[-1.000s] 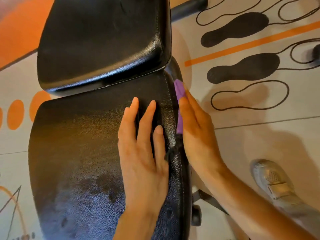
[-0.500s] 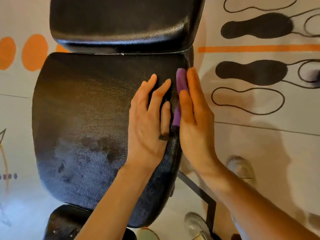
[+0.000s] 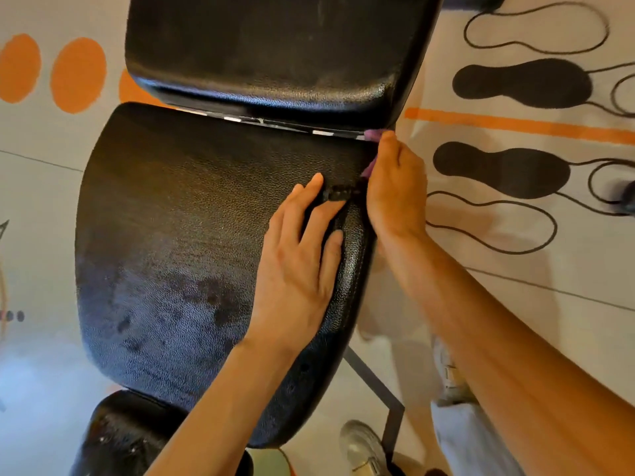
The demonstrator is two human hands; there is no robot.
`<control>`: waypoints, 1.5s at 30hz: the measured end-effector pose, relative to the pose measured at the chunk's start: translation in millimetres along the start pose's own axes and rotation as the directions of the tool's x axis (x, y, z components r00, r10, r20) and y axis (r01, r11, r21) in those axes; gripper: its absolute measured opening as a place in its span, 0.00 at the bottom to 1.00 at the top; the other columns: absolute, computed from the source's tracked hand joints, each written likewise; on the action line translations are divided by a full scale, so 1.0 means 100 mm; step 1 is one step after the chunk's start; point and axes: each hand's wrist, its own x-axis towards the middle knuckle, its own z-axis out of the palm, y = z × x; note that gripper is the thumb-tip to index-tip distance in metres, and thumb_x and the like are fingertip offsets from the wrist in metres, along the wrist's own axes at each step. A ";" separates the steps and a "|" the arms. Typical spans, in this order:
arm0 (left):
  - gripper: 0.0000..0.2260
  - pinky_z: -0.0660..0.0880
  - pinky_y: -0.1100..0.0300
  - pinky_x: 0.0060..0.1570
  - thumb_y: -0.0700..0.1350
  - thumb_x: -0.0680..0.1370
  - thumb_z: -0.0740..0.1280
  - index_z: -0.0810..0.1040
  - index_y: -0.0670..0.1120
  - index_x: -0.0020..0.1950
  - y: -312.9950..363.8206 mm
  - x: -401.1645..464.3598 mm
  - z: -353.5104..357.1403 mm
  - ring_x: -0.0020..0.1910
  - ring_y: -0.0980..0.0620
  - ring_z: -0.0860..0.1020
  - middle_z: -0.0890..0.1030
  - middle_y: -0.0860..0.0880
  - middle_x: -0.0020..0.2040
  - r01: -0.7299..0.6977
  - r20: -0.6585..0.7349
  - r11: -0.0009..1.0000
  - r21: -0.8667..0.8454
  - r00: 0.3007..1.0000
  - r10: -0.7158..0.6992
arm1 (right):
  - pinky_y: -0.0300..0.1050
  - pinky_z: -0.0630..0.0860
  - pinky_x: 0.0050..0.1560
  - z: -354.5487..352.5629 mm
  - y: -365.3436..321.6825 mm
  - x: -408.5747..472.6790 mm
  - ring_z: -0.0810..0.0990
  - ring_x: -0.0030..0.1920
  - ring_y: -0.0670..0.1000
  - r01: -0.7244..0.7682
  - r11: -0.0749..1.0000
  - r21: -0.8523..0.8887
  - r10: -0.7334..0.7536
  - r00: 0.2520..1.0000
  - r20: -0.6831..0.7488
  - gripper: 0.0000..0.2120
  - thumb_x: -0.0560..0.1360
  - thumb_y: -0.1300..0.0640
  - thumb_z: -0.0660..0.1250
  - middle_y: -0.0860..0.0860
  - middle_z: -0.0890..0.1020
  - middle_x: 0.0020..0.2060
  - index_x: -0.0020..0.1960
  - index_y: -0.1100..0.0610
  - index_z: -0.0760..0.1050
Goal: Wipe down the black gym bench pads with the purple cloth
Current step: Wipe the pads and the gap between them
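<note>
Right hand (image 3: 395,190): grip closed on the purple cloth (image 3: 372,135), fingers pressed together and cupped against the right side edge of the seat pad (image 3: 192,242). Only small scraps of cloth show, one at the fingertips by the gap between the two pads, one lower beside the palm; the rest is hidden behind the hand.

Left hand (image 3: 297,266): flat on the top of the seat pad near its right edge, fingers spread, holding nothing. Fingertips lie just beside the right hand, with a small dark strap or tab between them.

Seat pad: black, grained, wide; dark damp-looking blotches on its near half.

Back pad (image 3: 268,53): black, glossy along its near edge, set just beyond the seat pad with a narrow gap showing metal.

Third black pad (image 3: 127,438): partly visible at the near lower left.

Frame bar (image 3: 378,383): dark, angled, below the seat pad's right side.

Floor (image 3: 536,304): pale, printed with orange dots (image 3: 78,75), an orange stripe (image 3: 515,125), and black footprint shapes (image 3: 501,168).

Shoe (image 3: 360,444): light-coloured, bottom edge.
</note>
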 end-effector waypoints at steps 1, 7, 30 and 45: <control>0.15 0.64 0.49 0.72 0.45 0.83 0.56 0.71 0.46 0.69 0.01 0.00 -0.01 0.75 0.48 0.62 0.65 0.47 0.75 0.004 0.009 1.000 0.000 1.000 -0.004 | 0.23 0.67 0.34 -0.01 0.01 -0.09 0.74 0.30 0.31 0.033 0.999 0.007 -0.033 0.999 -0.022 0.16 0.84 0.56 0.50 0.43 0.75 0.31 0.62 0.56 0.75; 0.19 0.60 0.50 0.75 0.45 0.82 0.55 0.68 0.49 0.74 0.11 -0.02 -0.08 0.77 0.51 0.59 0.63 0.49 0.76 0.081 0.004 0.996 -0.028 0.997 -0.081 | 0.36 0.75 0.58 -0.32 0.37 -1.02 0.77 0.60 0.39 0.081 0.996 -0.025 -0.078 0.992 0.097 0.19 0.82 0.53 0.54 0.42 0.77 0.61 0.72 0.44 0.63; 0.20 0.58 0.51 0.76 0.49 0.82 0.58 0.66 0.50 0.74 -0.72 -0.43 -1.02 0.77 0.53 0.57 0.59 0.52 0.78 0.402 -0.107 0.887 -0.226 0.895 -0.433 | 0.29 0.76 0.37 -0.07 -0.67 -1.09 0.78 0.38 0.39 0.332 0.872 -0.360 -0.231 0.927 0.297 0.19 0.82 0.54 0.55 0.40 0.79 0.57 0.72 0.46 0.67; 0.20 0.54 0.57 0.76 0.51 0.83 0.56 0.66 0.50 0.75 -1.35 -0.40 -1.10 0.78 0.55 0.54 0.58 0.54 0.78 0.504 -0.163 0.801 -0.323 0.804 -0.572 | 0.18 0.67 0.39 1.00 -0.85 -0.86 0.75 0.35 0.29 0.479 0.750 -0.457 -0.270 0.851 0.449 0.16 0.81 0.56 0.57 0.42 0.76 0.35 0.67 0.50 0.72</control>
